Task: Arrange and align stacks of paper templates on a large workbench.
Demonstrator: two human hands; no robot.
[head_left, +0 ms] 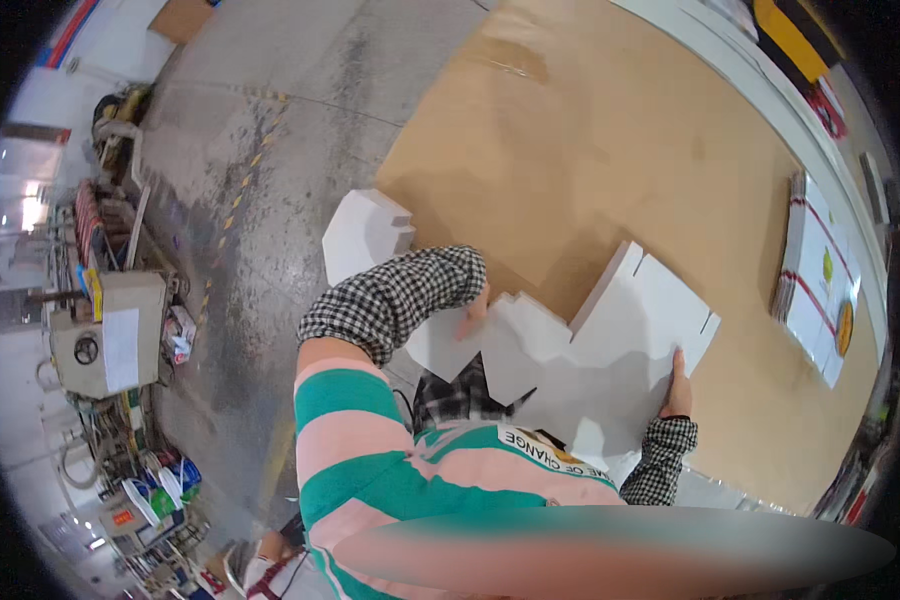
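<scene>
A stack of white die-cut cardboard blanks (540,375) with notched edges lies in front of me, its near part against my body. At its far left edge is my left hand (475,312), closed on the stack with a finger or thumb on top; a checkered sleeve hides much of it. My right hand (678,388) grips the stack's right edge, thumb along the side and the other fingers hidden. Left of my left forearm, a white rounded part of the cardboard (363,235) sticks out past the tabletop's edge.
The stack rests partly on a brown-covered table (570,150). Toward the right lies a pile of printed white cardboard tied with red string (818,275). A pale rail (760,110) borders the table's far right side. Leftward are a grey floor (300,130) and a machine with a handwheel (105,335).
</scene>
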